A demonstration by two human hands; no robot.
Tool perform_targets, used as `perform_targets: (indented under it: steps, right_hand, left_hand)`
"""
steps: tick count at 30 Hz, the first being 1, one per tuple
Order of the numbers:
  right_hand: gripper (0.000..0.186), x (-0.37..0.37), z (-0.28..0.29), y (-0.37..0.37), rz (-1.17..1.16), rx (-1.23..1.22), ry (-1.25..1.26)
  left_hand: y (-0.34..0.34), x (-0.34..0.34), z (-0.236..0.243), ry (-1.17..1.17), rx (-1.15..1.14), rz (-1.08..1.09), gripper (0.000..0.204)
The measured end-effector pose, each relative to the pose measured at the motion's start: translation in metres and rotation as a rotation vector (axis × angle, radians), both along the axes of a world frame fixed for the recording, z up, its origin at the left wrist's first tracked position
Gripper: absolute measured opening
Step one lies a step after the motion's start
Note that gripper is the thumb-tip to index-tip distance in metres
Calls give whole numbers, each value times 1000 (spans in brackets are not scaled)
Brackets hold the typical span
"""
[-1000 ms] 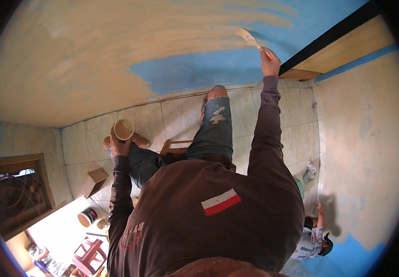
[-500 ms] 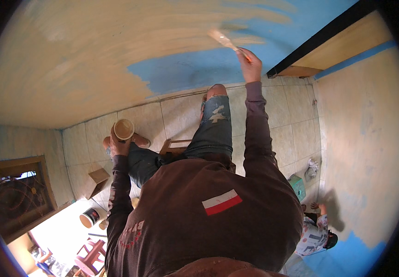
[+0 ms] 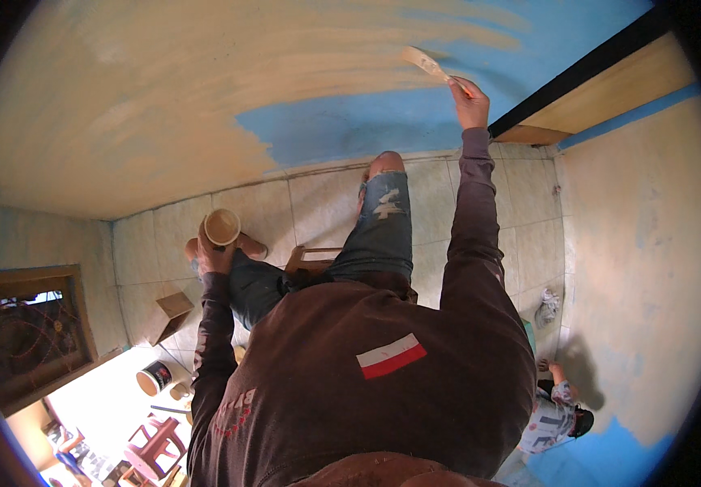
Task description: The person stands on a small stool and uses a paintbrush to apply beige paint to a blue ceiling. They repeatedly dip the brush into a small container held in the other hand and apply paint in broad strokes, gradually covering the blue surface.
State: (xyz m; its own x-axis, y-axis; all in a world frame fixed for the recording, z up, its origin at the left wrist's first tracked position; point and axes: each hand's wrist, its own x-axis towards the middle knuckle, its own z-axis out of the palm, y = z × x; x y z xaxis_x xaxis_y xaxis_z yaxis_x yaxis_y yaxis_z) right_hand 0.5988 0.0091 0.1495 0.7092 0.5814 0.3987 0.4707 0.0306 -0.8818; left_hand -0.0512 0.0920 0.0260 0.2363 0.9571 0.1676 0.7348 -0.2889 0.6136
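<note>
In my right hand (image 3: 471, 104) is a paintbrush (image 3: 427, 62), gripped by its orange handle, its beige-coated bristles against the wall and pointing left. The wall (image 3: 155, 105) ahead of me carries streaky beige paint. A patch of blue wall (image 3: 334, 126) shows below the brush, and more blue lies to its upper right. Over by my left knee, my left hand (image 3: 217, 256) is wrapped round a round tub (image 3: 222, 227) with beige paint inside. The tub's open top faces up.
A black-edged wooden frame (image 3: 578, 69) stands right of the brush. On the tiled floor (image 3: 326, 195) are a small wooden box (image 3: 173, 315), a paint bucket (image 3: 154, 378) and a red plastic stool (image 3: 155, 446). Another person (image 3: 557, 414) crouches by the right wall, near a crumpled bag (image 3: 547, 307).
My right hand and the paintbrush have moved to the right along the wall, with my arm stretched further out. My left hand keeps hold of the tub.
</note>
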Motion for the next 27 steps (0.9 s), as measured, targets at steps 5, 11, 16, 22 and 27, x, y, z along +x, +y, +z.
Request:
perform_targets:
  steps: [5,11,16,22,27]
  right_hand:
    - [27,20,-6,-37,-183,21,24]
    - [26,14,-26,-64,-388,62,-4]
    - [26,-15,-25,-59,-215,86,135]
    - [29,-8,-14,-44,-23,-123,187]
    - [28,27,-9,-31,-14,-188,120]
  left_hand:
    - [-1,4,6,-38,-5,-14,90]
    - [-1,7,11,-40,4,-36,90]
    - [0,2,2,-24,-3,-44,91]
    - [3,1,-1,6,37,-49,92]
    - [-2,4,5,-20,37,-45,91]
